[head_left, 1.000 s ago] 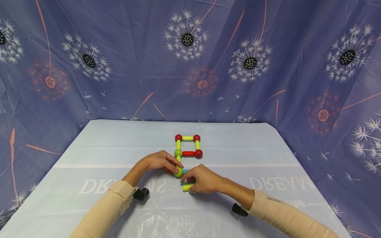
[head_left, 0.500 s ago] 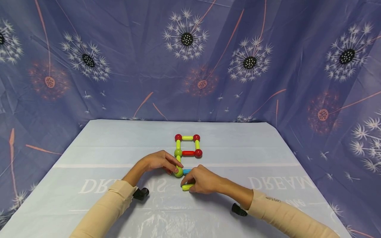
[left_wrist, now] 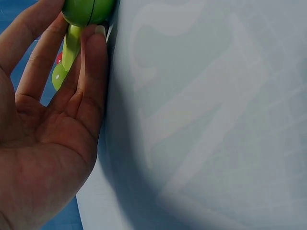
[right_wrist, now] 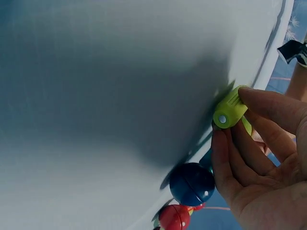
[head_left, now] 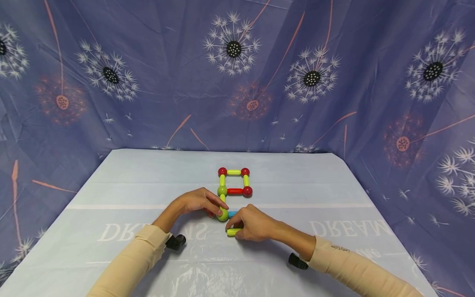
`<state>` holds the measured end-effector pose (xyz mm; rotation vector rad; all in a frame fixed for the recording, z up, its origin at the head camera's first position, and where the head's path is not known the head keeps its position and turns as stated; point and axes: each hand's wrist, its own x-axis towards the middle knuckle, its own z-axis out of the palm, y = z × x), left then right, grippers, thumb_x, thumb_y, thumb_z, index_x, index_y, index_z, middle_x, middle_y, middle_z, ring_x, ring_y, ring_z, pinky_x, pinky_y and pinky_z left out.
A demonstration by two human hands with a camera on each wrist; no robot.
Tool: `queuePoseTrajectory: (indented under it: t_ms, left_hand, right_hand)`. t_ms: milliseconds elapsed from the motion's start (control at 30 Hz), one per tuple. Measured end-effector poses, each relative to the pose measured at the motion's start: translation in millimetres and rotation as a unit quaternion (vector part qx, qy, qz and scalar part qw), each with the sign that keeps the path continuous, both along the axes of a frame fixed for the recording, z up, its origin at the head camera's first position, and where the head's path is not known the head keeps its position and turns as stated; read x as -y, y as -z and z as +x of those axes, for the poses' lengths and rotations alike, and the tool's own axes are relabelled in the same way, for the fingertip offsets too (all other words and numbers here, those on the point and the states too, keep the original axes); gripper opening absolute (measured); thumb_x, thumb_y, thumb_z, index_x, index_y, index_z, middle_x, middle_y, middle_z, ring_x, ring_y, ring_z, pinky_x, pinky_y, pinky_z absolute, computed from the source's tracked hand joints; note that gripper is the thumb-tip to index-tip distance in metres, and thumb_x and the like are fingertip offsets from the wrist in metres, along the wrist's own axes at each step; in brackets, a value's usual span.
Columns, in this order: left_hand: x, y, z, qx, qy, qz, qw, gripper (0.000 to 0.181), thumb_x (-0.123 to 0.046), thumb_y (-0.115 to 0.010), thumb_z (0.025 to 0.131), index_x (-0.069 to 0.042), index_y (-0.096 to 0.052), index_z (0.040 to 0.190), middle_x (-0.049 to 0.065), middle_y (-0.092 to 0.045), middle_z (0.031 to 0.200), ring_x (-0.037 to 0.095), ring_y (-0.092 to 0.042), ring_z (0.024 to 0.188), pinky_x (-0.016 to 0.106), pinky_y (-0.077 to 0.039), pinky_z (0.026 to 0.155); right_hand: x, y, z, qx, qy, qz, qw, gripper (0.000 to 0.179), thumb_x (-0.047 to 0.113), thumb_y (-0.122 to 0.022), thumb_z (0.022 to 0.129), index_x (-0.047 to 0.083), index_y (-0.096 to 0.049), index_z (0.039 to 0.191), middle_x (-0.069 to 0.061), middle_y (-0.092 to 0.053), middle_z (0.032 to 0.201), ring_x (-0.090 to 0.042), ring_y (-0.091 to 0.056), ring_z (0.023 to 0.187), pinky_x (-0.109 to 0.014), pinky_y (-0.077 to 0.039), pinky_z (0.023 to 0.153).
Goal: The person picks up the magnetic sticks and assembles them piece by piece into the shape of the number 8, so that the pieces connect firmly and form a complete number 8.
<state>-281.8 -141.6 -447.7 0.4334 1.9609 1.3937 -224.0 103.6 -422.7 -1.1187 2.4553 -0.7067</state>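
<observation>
My left hand [head_left: 200,201] holds a lime-green ball [head_left: 222,215] at the near left corner of a magnetic ball-and-rod figure; the left wrist view shows the fingertips around this green ball [left_wrist: 88,10]. With thumb and fingers my right hand [head_left: 256,225] pinches a loose yellow-green rod [right_wrist: 231,108], its metal end tip bare. That rod lies just nearer than a blue rod [head_left: 232,214] that joins the held ball. A dark blue ball [right_wrist: 192,184] sits beside the right fingers in the right wrist view; in the head view the hand hides it.
Beyond the hands lies a square of yellow-green rods and one red rod [head_left: 234,192], with red balls [head_left: 247,191] and a green ball [head_left: 222,190] at its corners. A pale printed cloth covers the table [head_left: 148,177]. Behind it hangs a blue dandelion-print curtain [head_left: 178,82].
The pinched yellow-green rod has shifted very slightly away from me, toward the blue rod. My left hand and the square have stayed where they were.
</observation>
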Motion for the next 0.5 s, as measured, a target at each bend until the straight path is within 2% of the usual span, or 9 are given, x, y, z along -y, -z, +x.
queuePoseTrajectory:
  t_ms: [333,500]
  left_hand:
    - [0.1,-0.4,0.6,0.000,-0.003,0.001,1.0000,0.030,-0.015,-0.077,0.088,-0.006,-0.077,0.117,0.006,-0.078,0.109,0.014,-0.072,0.087,0.032,-0.059,0.079]
    - [0.0,0.5,0.6,0.001,-0.003,0.002,1.0000,0.030,-0.015,-0.077,0.088,-0.006,-0.077,0.117,0.006,-0.078,0.109,0.014,-0.072,0.086,0.031,-0.059,0.078]
  right_hand:
    - [-5.2,-16.0,-9.7,-0.019,0.021,-0.047,0.9985,0.027,0.003,-0.080,0.083,0.010,-0.080,0.109,0.001,-0.079,0.093,-0.002,-0.068,0.079,-0.018,-0.055,0.074]
    - [-9.8,-22.6,-16.3,-0.027,0.045,-0.055,0.9971,0.028,0.004,-0.080,0.082,0.012,-0.079,0.109,0.000,-0.079,0.094,-0.005,-0.071,0.082,-0.020,-0.056,0.073]
